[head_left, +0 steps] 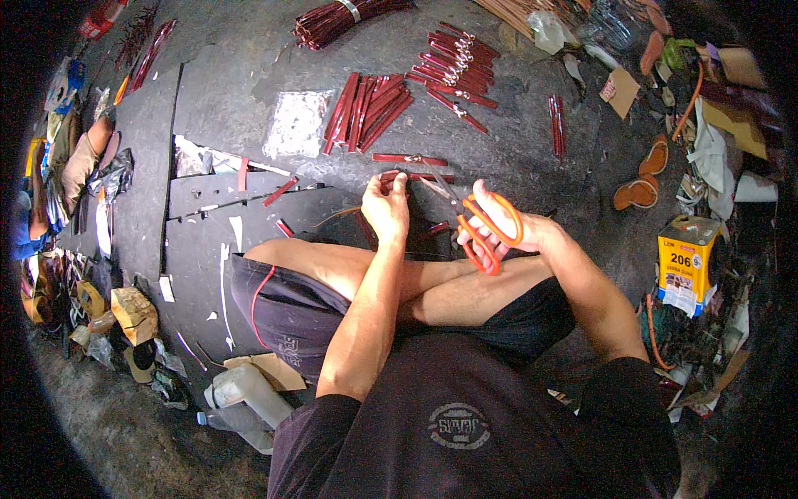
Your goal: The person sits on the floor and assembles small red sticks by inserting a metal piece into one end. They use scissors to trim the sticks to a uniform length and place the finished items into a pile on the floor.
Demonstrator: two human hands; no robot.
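Observation:
Between the thumb and fingers of my left hand (386, 209) is the end of a dark red strap (431, 178), pinched just above my crossed legs. A pair of scissors (514, 218) with orange handles hangs in my right hand (492, 236), its loops around the thumb and fingers. The scissor blades point up and left, parted, close to the strap. Just beyond, a second red strap with a small metal buckle (413, 158) lies on the dark work surface (507, 141). Whether the held strap has a buckle is hidden by my fingers.
Farther off lie a pile of red straps (363, 115), a row of buckled straps (459, 68), a tied bundle (337, 23) and a clear bag of small shiny pieces (298, 125). To the right are sandals (637, 194) and a yellow can (675, 259). Scraps clutter both sides.

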